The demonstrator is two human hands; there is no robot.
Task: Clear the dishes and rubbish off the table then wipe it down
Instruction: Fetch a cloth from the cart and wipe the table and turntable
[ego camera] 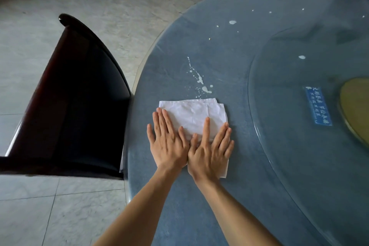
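Pressing white cloth, hands side by side

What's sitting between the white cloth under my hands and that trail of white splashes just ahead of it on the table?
Nothing visible. Both hands, left hand and right hand, press flat on the white cloth, and the white splashes begin right at its far edge. Only bare blue table lies along that path; the glass turntable sits off to the right.
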